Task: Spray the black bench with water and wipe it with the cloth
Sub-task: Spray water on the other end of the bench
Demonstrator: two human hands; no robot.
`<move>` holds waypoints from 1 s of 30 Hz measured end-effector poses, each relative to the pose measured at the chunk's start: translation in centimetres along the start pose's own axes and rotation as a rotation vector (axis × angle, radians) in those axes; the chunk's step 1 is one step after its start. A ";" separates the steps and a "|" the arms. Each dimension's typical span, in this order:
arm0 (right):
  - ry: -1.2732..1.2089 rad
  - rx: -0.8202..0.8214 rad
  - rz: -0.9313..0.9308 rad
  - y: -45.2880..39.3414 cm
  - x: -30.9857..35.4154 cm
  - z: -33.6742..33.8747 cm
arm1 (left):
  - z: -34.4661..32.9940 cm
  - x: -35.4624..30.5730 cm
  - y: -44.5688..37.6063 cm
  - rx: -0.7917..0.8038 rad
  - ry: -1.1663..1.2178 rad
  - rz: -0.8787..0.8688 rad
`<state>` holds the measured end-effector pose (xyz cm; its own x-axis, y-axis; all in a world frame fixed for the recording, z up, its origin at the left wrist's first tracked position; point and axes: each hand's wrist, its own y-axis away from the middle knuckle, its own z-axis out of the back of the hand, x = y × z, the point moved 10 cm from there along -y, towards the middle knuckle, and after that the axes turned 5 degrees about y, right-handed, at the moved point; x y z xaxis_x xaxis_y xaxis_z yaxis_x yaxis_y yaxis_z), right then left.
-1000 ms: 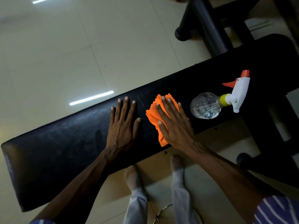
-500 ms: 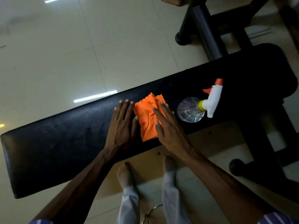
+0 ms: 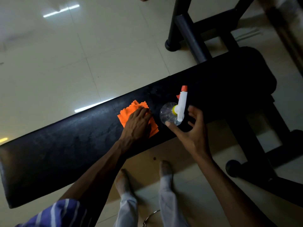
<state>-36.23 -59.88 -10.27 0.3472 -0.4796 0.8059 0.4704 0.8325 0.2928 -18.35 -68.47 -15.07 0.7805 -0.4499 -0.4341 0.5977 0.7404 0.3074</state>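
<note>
While viewed from above, head camera tilted down:
Bench [image 3: 68, 154]: black padded, running diagonally lower left to upper right; surface dull, lightly mottled.
Cloth [image 3: 129, 112]: orange, zigzag edge, flat on bench near its middle, just left of bottle.
Left hand [image 3: 138, 124]: palm down, pressed flat on cloth, fingers together pointing to far edge; no grasp, cloth pinned under palm.
Bottle [image 3: 168, 114]: clear, standing upright on bench, seen from the top; yellow collar, white sprayer [image 3: 182, 102] with orange nozzle tip and trigger.
Right hand [image 3: 192, 128]: grip wide, fingers spread and curled around near side of bottle; thumb tip at bottle's near edge, contact unclear; other fingers apart from sprayer, holding nothing.
Sleeve [image 3: 60, 213]: blue with pale stripes, lower left.
Feet [image 3: 165, 167]: two, on pale tiled floor [image 3: 57, 63] below bench's near edge; light trousers.
Frame [image 3: 188, 33]: black tubes, far side, upper right, foot capped on floor.
</note>
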 end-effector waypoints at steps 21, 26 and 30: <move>-0.238 0.330 -0.078 -9.0 3.7 -0.1 | -0.9 -2.0 -1.1 -0.067 0.070 0.076; 0.126 0.563 -0.156 -7.0 1.6 -0.4 | -1.6 -2.7 -2.3 -0.005 0.033 0.107; 0.154 0.555 -0.196 -6.5 1.0 0.5 | -2.2 -3.3 -2.6 0.049 0.014 0.092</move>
<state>-39.34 -65.67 -11.18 0.4300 -0.6391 0.6377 0.0586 0.7246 0.6866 -22.92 -67.80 -16.31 0.8302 -0.3734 -0.4139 0.5319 0.7527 0.3879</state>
